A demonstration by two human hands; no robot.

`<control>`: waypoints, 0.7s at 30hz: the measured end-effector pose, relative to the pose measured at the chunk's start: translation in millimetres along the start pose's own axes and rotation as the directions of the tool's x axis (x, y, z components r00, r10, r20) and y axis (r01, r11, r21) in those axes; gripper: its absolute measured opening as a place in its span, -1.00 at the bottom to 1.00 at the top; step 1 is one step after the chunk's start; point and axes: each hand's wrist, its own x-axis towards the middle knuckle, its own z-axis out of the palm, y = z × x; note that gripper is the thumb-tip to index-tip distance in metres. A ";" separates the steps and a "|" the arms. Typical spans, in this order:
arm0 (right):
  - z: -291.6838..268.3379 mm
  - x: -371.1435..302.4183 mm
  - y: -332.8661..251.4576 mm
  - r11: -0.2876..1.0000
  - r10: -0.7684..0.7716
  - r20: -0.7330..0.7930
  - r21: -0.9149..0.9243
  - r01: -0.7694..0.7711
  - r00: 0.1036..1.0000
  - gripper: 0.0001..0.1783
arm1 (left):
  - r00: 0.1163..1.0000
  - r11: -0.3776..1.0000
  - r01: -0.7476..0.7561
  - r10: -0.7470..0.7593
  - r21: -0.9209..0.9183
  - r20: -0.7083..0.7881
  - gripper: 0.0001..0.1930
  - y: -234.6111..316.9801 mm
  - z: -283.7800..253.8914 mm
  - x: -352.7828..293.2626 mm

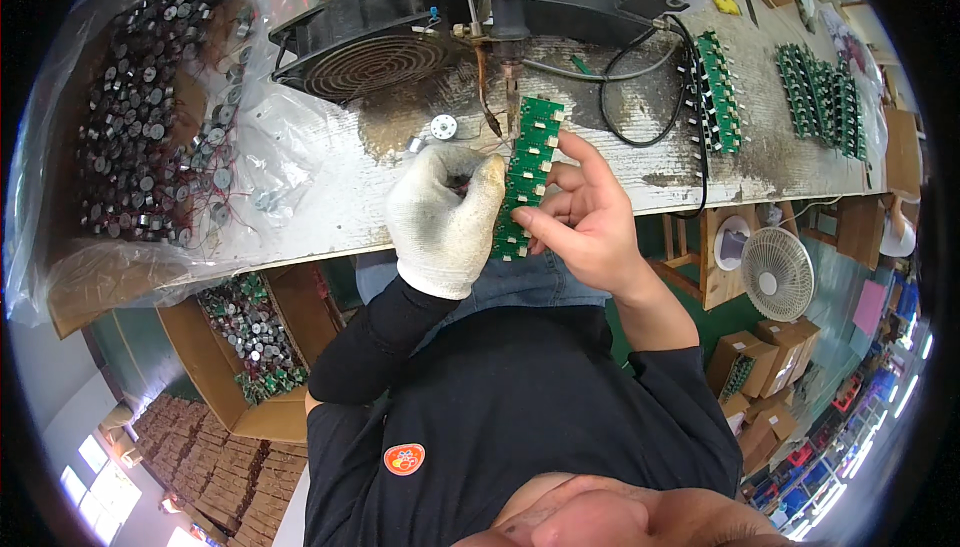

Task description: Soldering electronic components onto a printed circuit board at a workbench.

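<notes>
Green oblong board (526, 172), fabric-gloved hand (441, 215)

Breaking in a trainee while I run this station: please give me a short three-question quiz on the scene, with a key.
1. Which hand wears the white glove?
2. The right hand holds:
a) a black cable
b) a green circuit board
c) a yellow sponge
3. True or false: the white fan is to the person's left.

Key:
1. The left hand.
2. b, the green circuit board.
3. False; the white fan is to the right.
</notes>
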 end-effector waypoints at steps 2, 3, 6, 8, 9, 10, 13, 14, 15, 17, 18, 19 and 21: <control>-0.5 -0.8 1.5 1.000 0.005 -0.003 -0.006 -0.005 1.000 -0.20 | 1.000 0.999 0.018 -0.018 0.032 0.000 -0.86 1.3 -0.2 -1.1; -0.5 -1.0 1.5 1.000 0.010 -0.007 -0.011 -0.010 1.000 -0.20 | 0.999 0.997 0.036 -0.036 0.065 0.000 -0.86 2.2 -0.4 -1.0; 0.2 -1.6 -0.3 0.999 0.021 -0.025 -0.027 -0.022 0.999 -0.20 | 0.999 0.997 0.047 -0.048 0.058 0.021 -0.84 3.6 -0.4 0.1; 0.8 -1.3 -2.5 0.999 0.027 -0.026 -0.026 -0.028 0.999 -0.20 | 0.997 0.988 -0.051 0.043 0.143 0.062 -0.79 -0.4 -6.4 2.9; 1.6 -1.2 -3.6 0.999 0.041 -0.031 -0.026 -0.042 0.999 -0.20 | 0.996 0.978 -0.069 0.055 0.195 0.077 -0.77 1.1 -12.5 1.7; 2.4 -0.5 -3.6 0.999 0.032 -0.018 -0.022 -0.032 0.999 -0.21 | 0.974 0.920 -0.227 0.205 0.320 0.101 -0.68 -2.1 -22.2 0.9; 2.5 1.1 -0.3 0.999 0.037 -0.046 -0.022 -0.038 0.998 -0.20 | 0.950 0.913 -0.308 0.283 0.268 0.132 -0.43 -12.5 -41.0 -3.5; 1.6 2.6 1.8 1.000 0.021 -0.078 -0.008 -0.022 0.997 -0.19 | 0.929 0.887 -0.370 0.343 0.277 0.141 -0.45 -10.7 -43.6 -0.2; 1.1 4.1 0.6 1.000 -0.002 -0.114 -0.022 -0.001 0.993 -0.18 | 0.898 0.842 -0.440 0.406 0.312 0.170 -0.44 -8.3 -47.5 4.0; -0.9 7.1 -0.8 0.999 -0.018 -0.138 -0.044 0.012 0.990 -0.22 | 0.850 0.734 -0.517 0.502 0.440 0.161 -0.49 -0.5 -56.5 10.6; -2.0 8.5 0.3 0.998 -0.029 -0.135 -0.061 0.021 0.990 -0.23 | 0.853 0.721 -0.507 0.500 0.472 0.153 -0.49 -2.9 -68.8 10.7; -3.0 8.7 0.4 0.998 -0.048 -0.134 -0.056 0.040 0.990 -0.21 | 0.869 0.766 -0.475 0.485 0.433 0.095 -0.54 -6.5 -77.4 10.3; 0.8 11.7 0.3 0.996 -0.083 -0.113 -0.027 0.081 0.990 -0.19 | 0.896 0.773 -0.340 0.440 0.536 -0.066 -0.67 -9.7 -100.8 4.1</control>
